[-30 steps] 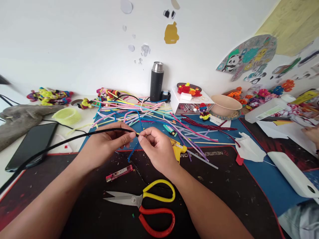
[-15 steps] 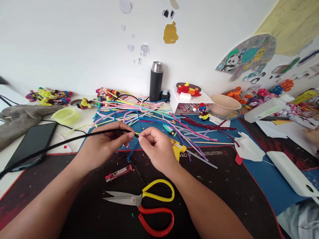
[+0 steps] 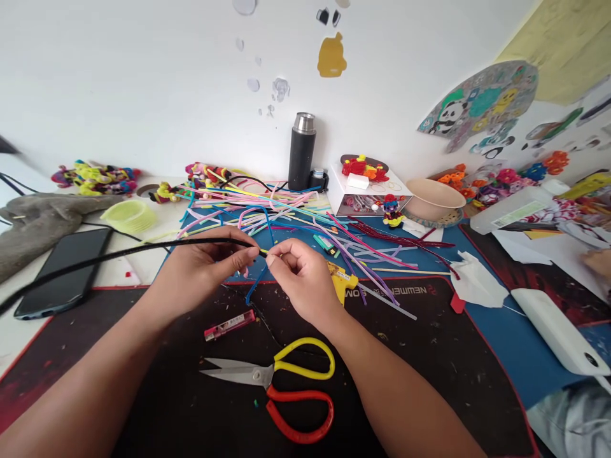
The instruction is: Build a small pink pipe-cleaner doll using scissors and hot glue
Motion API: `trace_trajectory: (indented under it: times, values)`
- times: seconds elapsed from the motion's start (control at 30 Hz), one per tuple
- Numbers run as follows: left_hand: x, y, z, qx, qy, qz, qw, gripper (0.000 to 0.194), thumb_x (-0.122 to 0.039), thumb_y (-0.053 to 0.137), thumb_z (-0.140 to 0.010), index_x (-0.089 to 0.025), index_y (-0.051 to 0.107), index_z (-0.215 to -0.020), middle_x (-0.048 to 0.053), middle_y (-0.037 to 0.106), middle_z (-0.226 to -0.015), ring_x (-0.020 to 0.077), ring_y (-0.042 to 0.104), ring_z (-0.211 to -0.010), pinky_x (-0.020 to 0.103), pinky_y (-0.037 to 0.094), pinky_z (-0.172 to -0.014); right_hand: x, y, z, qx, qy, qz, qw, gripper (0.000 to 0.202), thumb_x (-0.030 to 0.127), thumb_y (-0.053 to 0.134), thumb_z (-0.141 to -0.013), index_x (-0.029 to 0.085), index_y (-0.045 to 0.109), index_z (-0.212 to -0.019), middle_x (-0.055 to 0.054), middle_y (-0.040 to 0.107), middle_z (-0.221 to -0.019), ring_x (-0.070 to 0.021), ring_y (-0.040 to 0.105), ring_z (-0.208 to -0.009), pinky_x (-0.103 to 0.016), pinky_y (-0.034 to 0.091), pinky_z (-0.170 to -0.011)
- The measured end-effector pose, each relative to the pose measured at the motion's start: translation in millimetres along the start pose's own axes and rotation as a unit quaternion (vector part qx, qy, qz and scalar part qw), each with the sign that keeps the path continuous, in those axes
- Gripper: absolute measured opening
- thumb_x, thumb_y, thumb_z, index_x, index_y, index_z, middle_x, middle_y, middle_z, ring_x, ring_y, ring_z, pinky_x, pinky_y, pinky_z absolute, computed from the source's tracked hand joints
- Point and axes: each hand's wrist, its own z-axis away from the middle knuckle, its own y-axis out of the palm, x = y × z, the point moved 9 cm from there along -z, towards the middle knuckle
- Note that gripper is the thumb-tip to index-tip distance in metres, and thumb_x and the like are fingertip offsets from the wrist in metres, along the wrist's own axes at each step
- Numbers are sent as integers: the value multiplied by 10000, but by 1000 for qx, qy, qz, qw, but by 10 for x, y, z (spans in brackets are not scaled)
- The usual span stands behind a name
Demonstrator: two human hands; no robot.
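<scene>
Clamped on the black stem with left hand, seemingly on the yellow bit with right hand, far of the scissors. Parted slightly wider than a second ago, baring more yellow, apparently leaving more working room.

From where I stand, one camera sits on the person's head, facing forward and tipped down over the table. It looks from close above: scissors on the dark mat lie low in view, the left hand and right hand near the centre. Farther off, a flask stands before the white wall, which fills the upper part.
</scene>
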Motion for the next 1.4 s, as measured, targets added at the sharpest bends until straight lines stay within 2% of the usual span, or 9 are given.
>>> trace_trajectory:
  times: [0.17, 0.43, 0.6, 0.67, 0.8, 0.93, 1.03, 1.17, 1.4]
  values:
    - [-85, -31, -11, -7, 14, 1, 1000, 177, -395, 808, -874, -218, 809, -874, 14, 757, -816, 153, 653, -735, 243, 530, -663, 10, 12, -1, -2, -2, -42, 999, 208, 421, 716, -942, 223, 653, -928, 94, 466, -602, -104, 427, -510, -252, 323, -510]
    - [21, -123, -70, -36, -20, 40, 998, 252, -445, 834, -814, -206, 772, -862, 2, 720, -736, 155, 621, -611, 273, 512, -587, -128, 112, -26, 23, 8, -98, 995, 294, 510, 734, -974, 229, 652, -951, 104, 432, -590, -100, 348, -477, -254, 292, -474]
    - [132, -192, -113, -65, -41, 60, 995, 276, -466, 838, -785, -212, 739, -833, -12, 683, -683, 156, 615, -581, 275, 497, -570, -63, 282, 157, 93, -17, 71, 993, 182, 393, 682, -1049, 223, 712, -990, 64, 553, -668, -122, 491, -576, -265, 372, -588]
    - [172, -213, -121, -75, -44, 68, 994, 288, -477, 842, -774, -216, 736, -833, -13, 683, -689, 157, 613, -580, 276, 492, -567, -34, 406, 258, 149, -39, 203, 967, 135, 353, 685, -1062, 232, 748, -1061, 50, 631, -695, -139, 580, -631, -276, 392, -640]
    - [216, -230, -136, -83, -43, 72, 993, 312, -508, 847, -762, -224, 732, -821, -16, 678, -684, 159, 607, -581, 280, 482, -570, -51, 637, 424, 229, -97, 426, 870, 170, 356, 686, -1084, 242, 754, -1190, -28, 826, -942, -216, 760, -870, -306, 426, -719]
    - [246, -204, -150, -69, -43, 82, 993, 351, -537, 878, -742, -232, 724, -819, -17, 680, -699, 163, 599, -598, 281, 481, -582, -148, 845, 489, 276, -123, 544, 783, 227, 410, 618, -1123, 224, 744, -1158, -69, 851, -986, -264, 802, -902, -327, 443, -691]
    - [269, -192, -155, -64, -42, 83, 994, 372, -561, 878, -750, -236, 713, -821, -14, 683, -712, 164, 594, -605, 280, 477, -584, -167, 933, 468, 284, -115, 576, 758, 277, 444, 639, -1105, 193, 728, -1182, -87, 846, -943, -282, 800, -850, -339, 435, -664]
    - [284, -203, -159, -65, -44, 91, 993, 409, -603, 871, -756, -237, 707, -835, -24, 659, -664, 170, 600, -597, 283, 478, -587, -86, 953, 430, 275, -84, 548, 786, 249, 445, 741, -1011, 207, 715, -1081, -55, 821, -887, -258, 760, -801, -322, 367, -638]
    - [325, -277, -143, -95, -68, 126, 985, 465, -635, 886, -735, -232, 706, -883, -31, 642, -623, 168, 572, -584, 270, 463, -561, -56, 703, 272, 192, 15, 272, 943, 322, 337, 778, -930, 234, 517, -772, 70, 580, -641, -121, 541, -588, -253, 340, -583]
